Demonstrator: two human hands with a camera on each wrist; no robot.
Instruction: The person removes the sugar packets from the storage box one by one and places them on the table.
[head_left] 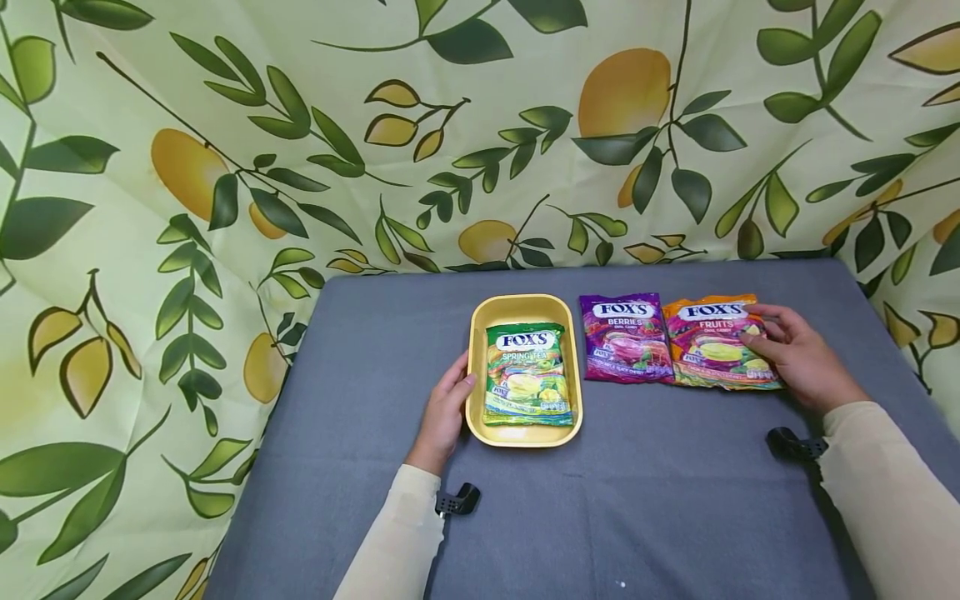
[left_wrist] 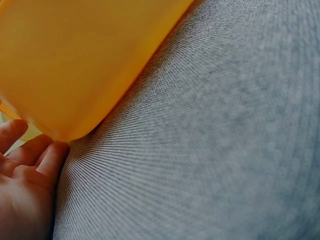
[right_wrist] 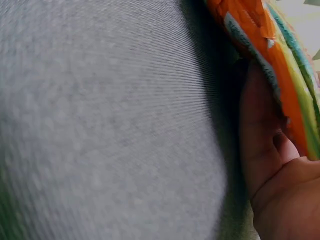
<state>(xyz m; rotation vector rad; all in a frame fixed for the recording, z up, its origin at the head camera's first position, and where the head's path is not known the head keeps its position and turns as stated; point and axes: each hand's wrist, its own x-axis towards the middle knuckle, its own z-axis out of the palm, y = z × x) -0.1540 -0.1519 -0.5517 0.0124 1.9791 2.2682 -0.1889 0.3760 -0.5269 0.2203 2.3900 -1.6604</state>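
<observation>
A yellow rectangular tray [head_left: 525,310] sits on the table, with a green Fox's Spring Tea candy bag [head_left: 525,375] lying inside it. My left hand [head_left: 444,410] holds the tray's left side, thumb at the rim; in the left wrist view its fingertips meet the tray's lower edge. To the right, my right hand [head_left: 802,354] grips the right side of an orange Fox's Fruits candy bag [head_left: 708,350]. Its thumb lies over the bag, and the right wrist view shows fingers beneath the bag. Left of this bag, and touching it, lies a purple Fox's Berries candy bag [head_left: 625,337].
A grey cloth covers the table [head_left: 525,517]. Behind it and at the sides hangs a pale curtain [head_left: 300,200] printed with leaves and fruit. Each wrist wears a black band, the left band [head_left: 457,500] and the right band [head_left: 797,446].
</observation>
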